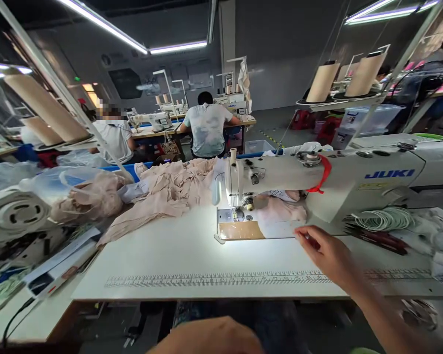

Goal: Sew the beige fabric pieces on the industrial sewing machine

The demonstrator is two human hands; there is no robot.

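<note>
My right hand [325, 250] hovers at the right end of the sewing machine's bed, fingers curled, thumb and forefinger close together. Whatever they may pinch is too small to make out. At the bottom edge, a blurred patch of bare skin is probably my left hand [210, 337], its fingers hidden. The white JUKI sewing machine [273, 174] stands ahead, its lamp lighting the needle plate [227, 215]. Beige fabric [282, 209] lies behind the bed under the machine's arm. To the left, a heap of beige cloth pieces [173, 189] spreads over the white table [162, 250].
A ruler strip [214, 280] runs along the table's front. Pale green cord [386, 219] lies coiled at right beside dark red-handled tools [387, 241]. At left are a white box [62, 263] and another machine [16, 216]. Thread cones [323, 81] stand above; two people sit ahead.
</note>
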